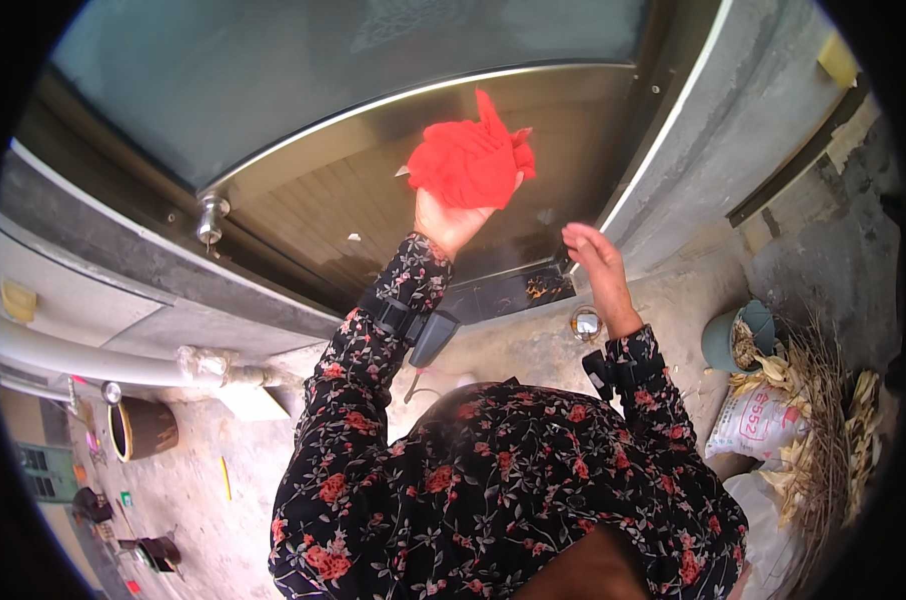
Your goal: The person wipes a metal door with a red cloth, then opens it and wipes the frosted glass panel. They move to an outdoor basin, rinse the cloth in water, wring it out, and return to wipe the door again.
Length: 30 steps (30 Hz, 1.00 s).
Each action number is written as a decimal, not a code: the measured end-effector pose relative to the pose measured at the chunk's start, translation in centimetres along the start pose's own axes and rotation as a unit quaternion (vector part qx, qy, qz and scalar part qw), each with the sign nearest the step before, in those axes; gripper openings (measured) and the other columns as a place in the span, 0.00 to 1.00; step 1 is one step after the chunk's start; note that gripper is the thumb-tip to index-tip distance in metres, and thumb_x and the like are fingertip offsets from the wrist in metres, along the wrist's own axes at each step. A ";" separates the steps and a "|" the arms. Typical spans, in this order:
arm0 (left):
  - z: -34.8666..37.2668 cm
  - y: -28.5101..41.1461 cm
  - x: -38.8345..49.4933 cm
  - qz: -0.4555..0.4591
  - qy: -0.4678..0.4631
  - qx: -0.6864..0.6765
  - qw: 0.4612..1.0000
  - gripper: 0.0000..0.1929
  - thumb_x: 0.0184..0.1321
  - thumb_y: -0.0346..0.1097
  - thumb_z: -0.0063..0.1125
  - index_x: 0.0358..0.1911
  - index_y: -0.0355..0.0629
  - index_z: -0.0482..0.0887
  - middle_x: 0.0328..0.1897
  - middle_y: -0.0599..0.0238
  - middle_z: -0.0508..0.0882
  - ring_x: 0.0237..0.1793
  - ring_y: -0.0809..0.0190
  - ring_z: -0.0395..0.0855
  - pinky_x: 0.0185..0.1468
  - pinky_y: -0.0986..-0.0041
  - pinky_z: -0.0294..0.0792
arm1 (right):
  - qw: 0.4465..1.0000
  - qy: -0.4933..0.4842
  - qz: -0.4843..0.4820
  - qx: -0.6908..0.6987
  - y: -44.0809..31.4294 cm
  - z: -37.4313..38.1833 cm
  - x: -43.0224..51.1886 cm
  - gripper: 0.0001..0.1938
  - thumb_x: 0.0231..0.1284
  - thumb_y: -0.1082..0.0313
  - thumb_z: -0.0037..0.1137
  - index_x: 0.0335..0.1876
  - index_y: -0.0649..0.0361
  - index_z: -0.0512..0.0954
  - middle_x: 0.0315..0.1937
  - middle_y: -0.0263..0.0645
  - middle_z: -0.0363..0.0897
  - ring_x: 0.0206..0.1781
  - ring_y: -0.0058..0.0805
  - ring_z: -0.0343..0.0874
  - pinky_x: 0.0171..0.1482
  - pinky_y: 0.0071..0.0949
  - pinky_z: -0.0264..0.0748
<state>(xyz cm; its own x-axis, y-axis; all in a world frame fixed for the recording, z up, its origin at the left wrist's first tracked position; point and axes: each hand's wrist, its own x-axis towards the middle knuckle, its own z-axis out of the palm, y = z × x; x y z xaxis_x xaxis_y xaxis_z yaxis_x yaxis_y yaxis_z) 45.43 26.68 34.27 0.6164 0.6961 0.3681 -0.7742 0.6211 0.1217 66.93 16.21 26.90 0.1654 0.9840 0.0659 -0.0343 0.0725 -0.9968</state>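
Note:
A bunched red cloth (468,165) rests in my left hand (453,219), raised before the lower panel of a metal-framed door (310,217). Most of my left fingers are hidden under or behind the cloth. Whether the cloth touches the panel cannot be made out. My right hand (601,266) is empty, lifted to the right of the cloth near the door frame, its fingers loosely extended. Above the panel the door has a dark glass pane (273,82). A metal door knob (212,217), apparently with a key in it, sits at the door's left side.
On the floor by the doorstep (509,296) lies a small round shiny object (586,324). To the right stand a green bucket (719,341), a printed sack (757,424) and dry stalks (824,450). A brown pot (149,429) and a white pipe (107,356) are at left.

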 end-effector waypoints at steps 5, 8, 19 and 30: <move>-0.7 2.6 -4.4 0.056 0.133 0.210 0.967 0.24 0.65 0.52 0.38 0.59 0.45 0.63 0.62 0.60 0.67 0.61 0.55 0.66 0.63 0.61 0.60 | 0.982 -0.130 -0.136 -0.004 -5.5 11.0 2.6 0.30 0.63 0.61 0.48 0.67 0.61 0.54 0.67 0.43 0.52 0.70 0.34 0.50 0.66 0.30 0.52; -1.8 3.5 -7.6 0.044 0.156 0.286 0.945 0.19 0.66 0.45 0.43 0.55 0.44 0.68 0.57 0.65 0.72 0.56 0.63 0.70 0.59 0.68 0.63 | 0.958 -0.106 -0.219 -0.150 -4.7 16.8 3.0 0.29 0.59 0.65 0.53 0.65 0.62 0.57 0.61 0.42 0.60 0.65 0.31 0.58 0.64 0.28 0.57; 4.3 18.2 -15.8 0.365 0.389 0.843 -0.072 0.27 0.46 0.36 0.65 0.51 0.36 0.70 0.54 0.48 0.70 0.54 0.45 0.67 0.58 0.62 0.61 | 0.958 -0.118 0.060 0.252 -0.1 18.6 4.7 0.16 0.60 0.71 0.51 0.54 0.62 0.68 0.50 0.35 0.73 0.51 0.24 0.73 0.54 0.26 0.70; 2.2 27.2 -17.9 0.228 0.586 0.777 -0.019 0.24 0.43 0.46 0.63 0.35 0.31 0.73 0.33 0.48 0.80 0.33 0.49 0.82 0.36 0.63 0.75 | 0.958 -0.049 0.057 0.276 -2.4 15.5 7.9 0.17 0.61 0.70 0.50 0.56 0.62 0.67 0.51 0.35 0.72 0.53 0.26 0.72 0.56 0.26 0.68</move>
<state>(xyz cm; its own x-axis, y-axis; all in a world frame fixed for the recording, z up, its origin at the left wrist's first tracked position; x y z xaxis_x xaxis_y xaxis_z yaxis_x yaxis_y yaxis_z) 13.04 30.33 33.04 -0.6247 0.5701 0.5335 0.7739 0.3613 0.5201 53.06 26.33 30.54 0.0370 0.9993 -0.0103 -0.5675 0.0125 -0.8233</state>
